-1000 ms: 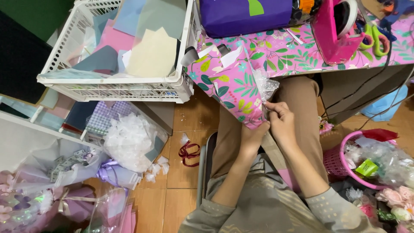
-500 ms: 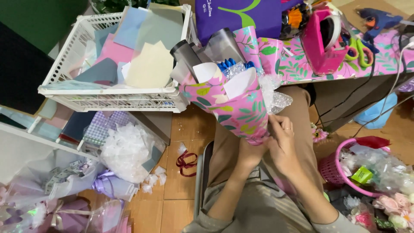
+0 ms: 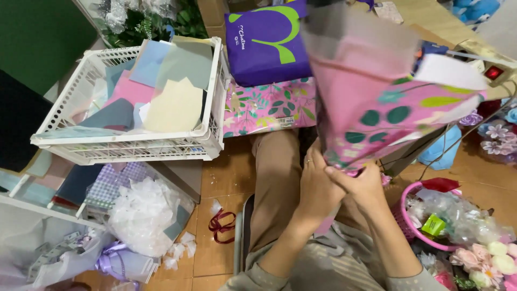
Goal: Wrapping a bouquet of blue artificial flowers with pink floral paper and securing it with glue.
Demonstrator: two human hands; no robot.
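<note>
A bouquet wrap (image 3: 377, 102) of pink paper with green leaf print and a clear outer film stands upright in front of me, blurred. My left hand (image 3: 315, 186) grips its narrow base from the left, with a ring on one finger. My right hand (image 3: 363, 186) clasps the same base from the right, fingers overlapping the left hand. Both hands hover above my lap in tan trousers (image 3: 277, 178).
A white plastic basket (image 3: 126, 143) of coloured paper sheets sits at the left. A purple bag (image 3: 266, 43) stands on a floral sheet (image 3: 269, 108). Clear film (image 3: 142, 215), a dark red ribbon (image 3: 221, 226) and a pink basket (image 3: 409, 221) lie on the floor.
The wrapped bouquet has been lifted from lying across the table edge to standing upright close to the camera. Both hands stayed on its base and moved up with it.
</note>
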